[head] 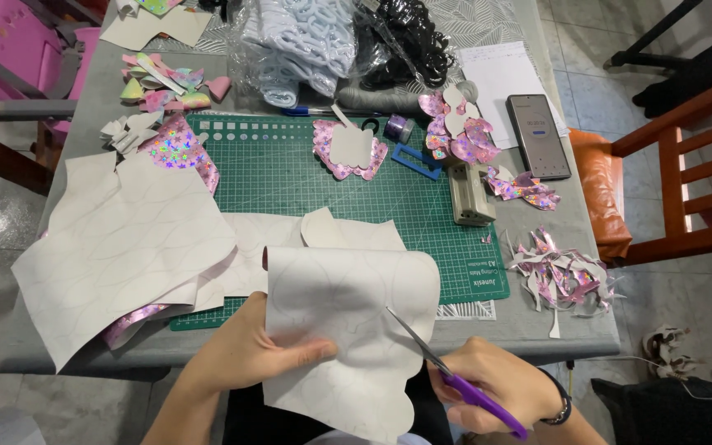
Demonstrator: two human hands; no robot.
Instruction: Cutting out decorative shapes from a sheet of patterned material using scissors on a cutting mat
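while left hand [245, 354] grips sheet [348, 330] | right hand [496, 387] cuts; scissors [447, 371]

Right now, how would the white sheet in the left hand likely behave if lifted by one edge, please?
The white sheet would probably flop: its top edge already curls over above the left hand. It looks thin and light, since the scissors in the right hand cut into it. Its wavy cut edge may bend easily.

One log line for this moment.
left hand: holds white sheet | right hand: purple scissors cutting its edge | green mat behind
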